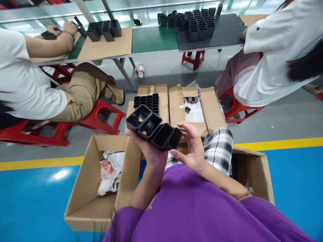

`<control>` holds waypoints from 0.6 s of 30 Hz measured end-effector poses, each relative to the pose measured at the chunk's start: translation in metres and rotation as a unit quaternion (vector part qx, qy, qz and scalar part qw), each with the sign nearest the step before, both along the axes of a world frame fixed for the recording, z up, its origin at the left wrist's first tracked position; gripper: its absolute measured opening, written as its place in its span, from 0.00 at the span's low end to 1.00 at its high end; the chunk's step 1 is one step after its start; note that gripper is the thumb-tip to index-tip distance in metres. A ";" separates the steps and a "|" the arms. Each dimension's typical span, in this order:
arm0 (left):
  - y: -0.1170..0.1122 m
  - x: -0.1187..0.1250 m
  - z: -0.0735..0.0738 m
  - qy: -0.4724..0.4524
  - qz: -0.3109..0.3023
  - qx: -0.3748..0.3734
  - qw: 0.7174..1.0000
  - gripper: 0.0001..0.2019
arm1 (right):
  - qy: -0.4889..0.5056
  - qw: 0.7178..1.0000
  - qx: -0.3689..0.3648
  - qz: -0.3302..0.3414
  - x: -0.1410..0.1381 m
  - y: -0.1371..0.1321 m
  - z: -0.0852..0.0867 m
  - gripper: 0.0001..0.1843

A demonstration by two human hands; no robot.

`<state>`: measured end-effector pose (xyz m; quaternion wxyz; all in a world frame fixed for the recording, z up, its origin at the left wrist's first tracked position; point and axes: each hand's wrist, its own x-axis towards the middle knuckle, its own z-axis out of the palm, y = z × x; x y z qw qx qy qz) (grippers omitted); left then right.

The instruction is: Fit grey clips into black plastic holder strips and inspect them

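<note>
left hand (152, 153) clamps four black boxes (161, 136) in a row, right hand (193, 153) parted beside them.

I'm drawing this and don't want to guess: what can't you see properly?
All in the head view:
Left hand: some fingers hidden under the black cups.
Box on the right: near side hidden by the purple shirt.
Bottle: label words too small to read.
Dark hair: cut off by the right edge.
</note>
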<state>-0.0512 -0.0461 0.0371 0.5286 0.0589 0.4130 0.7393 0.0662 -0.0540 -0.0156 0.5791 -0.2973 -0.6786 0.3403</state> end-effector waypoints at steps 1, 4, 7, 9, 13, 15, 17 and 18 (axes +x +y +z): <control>0.000 0.000 0.001 -0.002 -0.003 0.001 1.000 0.36 | 0.002 1.000 0.001 0.000 0.000 0.000 0.000 0.39; 0.000 0.001 0.003 -0.008 0.005 0.011 1.000 0.34 | 0.009 1.000 0.011 -0.001 0.000 0.001 0.001 0.39; 0.001 0.001 0.005 -0.011 0.017 0.016 1.000 0.33 | 0.000 1.000 0.021 -0.008 0.000 0.001 0.003 0.39; 0.001 0.001 0.005 -0.015 0.007 0.015 1.000 0.33 | -0.011 1.000 0.022 -0.016 0.000 0.002 0.003 0.38; 0.002 0.001 0.006 -0.017 -0.011 0.011 1.000 0.34 | -0.017 0.999 0.022 -0.026 0.000 0.002 0.003 0.38; 0.002 0.002 0.006 -0.017 -0.008 0.016 1.000 0.34 | -0.013 0.999 0.029 -0.026 0.000 0.003 0.004 0.37; 0.002 0.002 0.007 -0.020 -0.008 0.018 1.000 0.34 | -0.020 0.999 0.038 -0.031 0.000 0.003 0.006 0.36; 0.002 0.002 0.007 -0.023 -0.008 0.015 1.000 0.33 | -0.031 0.998 0.044 -0.036 0.001 0.003 0.008 0.35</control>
